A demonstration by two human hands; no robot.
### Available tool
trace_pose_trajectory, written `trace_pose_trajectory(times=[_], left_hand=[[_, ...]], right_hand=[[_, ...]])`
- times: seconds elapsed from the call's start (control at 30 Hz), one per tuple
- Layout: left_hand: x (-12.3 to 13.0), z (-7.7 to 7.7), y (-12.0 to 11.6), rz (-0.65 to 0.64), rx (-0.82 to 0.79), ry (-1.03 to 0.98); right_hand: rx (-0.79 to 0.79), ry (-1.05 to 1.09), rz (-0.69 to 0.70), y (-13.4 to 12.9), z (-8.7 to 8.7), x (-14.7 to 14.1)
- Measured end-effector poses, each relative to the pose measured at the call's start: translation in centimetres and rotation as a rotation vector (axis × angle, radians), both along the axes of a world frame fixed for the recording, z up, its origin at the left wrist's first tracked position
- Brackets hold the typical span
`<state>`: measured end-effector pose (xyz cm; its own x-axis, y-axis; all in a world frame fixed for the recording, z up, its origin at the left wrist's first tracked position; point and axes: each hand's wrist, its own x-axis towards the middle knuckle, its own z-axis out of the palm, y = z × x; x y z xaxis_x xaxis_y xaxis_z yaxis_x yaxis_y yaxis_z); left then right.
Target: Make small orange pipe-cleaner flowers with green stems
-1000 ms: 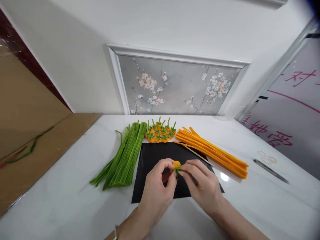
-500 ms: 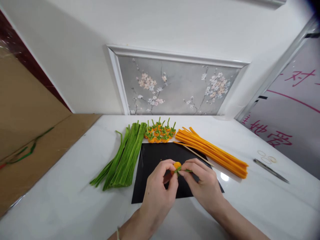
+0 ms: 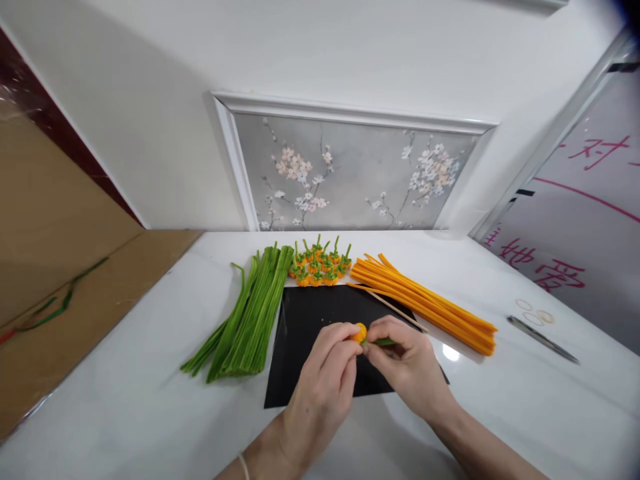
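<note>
Between my fingers, above the black mat [image 3: 300, 327], is a small orange pipe-cleaner pumpkin [image 3: 359, 333] with green at its right side. My left hand [image 3: 327, 373] is closed around the orange part, thumb and fingers largely hiding it. My right hand [image 3: 407, 363] pinches the green pipe cleaner [image 3: 384, 341] right beside it, with the strip lying across the fingers. Beyond the mat stand several finished-looking orange pumpkins [image 3: 316, 275] with green tops and upright stems.
A bundle of green pipe cleaners [image 3: 255, 313] lies left of the mat; an orange bundle [image 3: 425, 300] lies right. A thin wooden stick [image 3: 397, 310] rests on the mat's far right corner. Tweezers [image 3: 543, 339] and thin rings [image 3: 534, 313] are farther right. Cardboard [image 3: 100, 293] borders the left.
My left fingers have closed further over the orange pumpkin, which has shifted slightly right and turned. My right hand has stayed close, still pinching the green strip.
</note>
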<state>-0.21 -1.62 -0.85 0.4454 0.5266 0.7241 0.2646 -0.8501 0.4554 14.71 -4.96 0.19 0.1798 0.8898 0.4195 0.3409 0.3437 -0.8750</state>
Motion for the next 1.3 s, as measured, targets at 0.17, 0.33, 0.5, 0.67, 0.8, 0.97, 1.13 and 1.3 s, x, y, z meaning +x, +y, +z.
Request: trace_pose_trajectory(times=[0.17, 0.33, 0.5, 0.67, 0.8, 0.97, 1.13, 1.3], left_hand=[[0.1, -0.1, 0.3, 0.045, -0.207, -0.111], [-0.1, -0.1, 1.1, 0.067, -0.508, -0.296], [0.1, 0.4, 1.3, -0.014, -0.702, -0.400], [0.3, 0.8, 1.1, -0.027, -0.888, -0.451], [0.4, 0.9, 1.1, -0.037, -1.019, -0.556], [0.5, 1.5, 0.9, -0.145, -1.223, -0.728], [0.6, 2.2, 0.4, -0.235, -1.316, -0.775], [0.7, 1.9, 0.4, -0.185, -1.286, -0.721]], right_hand=[[0.019, -0.049, -0.026, 0.0, 0.0, -0.3], [0.101, -0.127, -0.081, 0.0, -0.3, 0.0], [0.249, -0.274, -0.059, 0.0, 0.0, 0.0], [0.316, -0.314, -0.052, 0.0, 0.3, 0.0], [0.414, -0.395, 0.029, -0.1, 0.1, -0.1], [0.282, -0.302, -0.008, 0.1, -0.4, 0.0], [0.088, -0.179, -0.025, 0.3, -0.2, 0.2], [0.119, -0.256, -0.069, 0.2, 0.1, 0.0]])
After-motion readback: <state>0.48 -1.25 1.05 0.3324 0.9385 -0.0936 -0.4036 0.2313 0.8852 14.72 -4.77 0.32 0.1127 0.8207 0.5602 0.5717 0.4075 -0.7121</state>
